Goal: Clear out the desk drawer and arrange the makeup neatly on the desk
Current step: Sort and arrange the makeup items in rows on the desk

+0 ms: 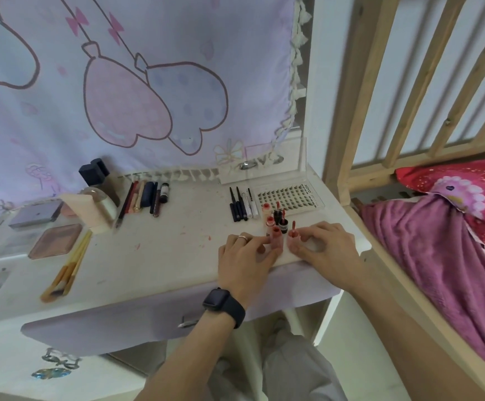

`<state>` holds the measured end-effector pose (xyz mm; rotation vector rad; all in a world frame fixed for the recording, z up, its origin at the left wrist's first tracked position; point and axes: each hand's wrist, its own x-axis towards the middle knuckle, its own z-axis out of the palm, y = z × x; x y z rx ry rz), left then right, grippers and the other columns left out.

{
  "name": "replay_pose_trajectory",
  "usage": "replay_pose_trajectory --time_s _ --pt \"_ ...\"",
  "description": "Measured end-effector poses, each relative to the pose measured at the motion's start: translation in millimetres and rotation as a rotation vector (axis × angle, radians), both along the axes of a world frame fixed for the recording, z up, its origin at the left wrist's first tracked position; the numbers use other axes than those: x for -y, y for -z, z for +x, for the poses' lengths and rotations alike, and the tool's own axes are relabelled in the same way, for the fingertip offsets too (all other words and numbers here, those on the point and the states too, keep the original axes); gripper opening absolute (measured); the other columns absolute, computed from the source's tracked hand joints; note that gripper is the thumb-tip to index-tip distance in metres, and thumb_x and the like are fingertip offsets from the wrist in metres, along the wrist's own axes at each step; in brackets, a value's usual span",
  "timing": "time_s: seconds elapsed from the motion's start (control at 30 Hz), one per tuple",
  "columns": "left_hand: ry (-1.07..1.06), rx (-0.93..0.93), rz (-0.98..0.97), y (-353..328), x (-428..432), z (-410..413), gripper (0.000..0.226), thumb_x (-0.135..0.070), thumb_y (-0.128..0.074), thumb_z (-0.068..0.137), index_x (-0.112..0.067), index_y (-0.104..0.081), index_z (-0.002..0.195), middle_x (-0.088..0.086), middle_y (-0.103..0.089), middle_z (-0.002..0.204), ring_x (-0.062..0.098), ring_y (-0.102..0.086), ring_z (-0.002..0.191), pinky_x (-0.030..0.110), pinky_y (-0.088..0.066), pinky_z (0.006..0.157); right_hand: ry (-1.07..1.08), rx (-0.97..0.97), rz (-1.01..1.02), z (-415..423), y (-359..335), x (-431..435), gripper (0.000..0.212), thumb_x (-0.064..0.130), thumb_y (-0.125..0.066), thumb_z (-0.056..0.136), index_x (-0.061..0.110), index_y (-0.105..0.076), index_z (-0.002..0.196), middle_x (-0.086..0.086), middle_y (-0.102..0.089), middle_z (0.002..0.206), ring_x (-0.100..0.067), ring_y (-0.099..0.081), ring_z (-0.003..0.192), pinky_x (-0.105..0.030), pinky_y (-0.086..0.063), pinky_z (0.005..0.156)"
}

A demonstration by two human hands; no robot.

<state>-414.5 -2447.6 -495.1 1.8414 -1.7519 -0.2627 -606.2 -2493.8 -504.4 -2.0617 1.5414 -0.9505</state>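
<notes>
On the white desk (154, 256), at its front right corner, several small red-capped lip gloss tubes (277, 219) stand in a tight cluster. My left hand (245, 257), with a ring and a black watch, pinches the nearest pink tube (276, 240) by its side. My right hand (326, 244) holds a second red-capped tube (292, 235) just to the right of it. Both tubes stand upright on the desk, almost touching. The lilac drawer front (113, 325) with its metal handle (187, 322) sits below the desk edge; its inside is hidden.
Behind the cluster lie black liner pens (238, 208) and a clear lash tray (289, 196). Further left are a row of pencils (145, 198), dark bottles (96, 173), a cream tube (86, 211), palettes (56, 241) and brushes (67, 270). A wooden bed frame (348, 140) stands close on the right.
</notes>
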Motion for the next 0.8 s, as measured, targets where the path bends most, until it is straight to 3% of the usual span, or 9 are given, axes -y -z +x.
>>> replay_pose_trajectory --time_s 0.5,0.8 --pt "0.017 -0.020 0.048 -2.7 0.7 2.9 0.039 -0.062 -0.054 0.091 -0.036 -0.070 0.116 -0.012 -0.057 0.093 0.016 -0.044 0.107 0.033 -0.040 0.092 0.035 -0.109 0.066 3.0 4.5 5.9 0.035 0.070 -0.061 0.084 0.050 -0.070 0.111 0.026 -0.051 0.101 -0.006 -0.036 0.106 -0.033 -0.023 0.092" --pt "0.041 -0.027 0.074 -3.5 -1.5 6.4 0.043 -0.063 -0.053 0.091 -0.033 -0.069 0.118 -0.012 -0.053 0.093 0.018 -0.044 0.109 0.033 -0.040 0.092 0.032 -0.092 0.117 4.8 -5.7 -1.9 0.036 0.061 -0.069 0.083 0.049 -0.068 0.116 0.027 -0.053 0.099 -0.010 -0.042 0.110 -0.038 -0.033 0.100"
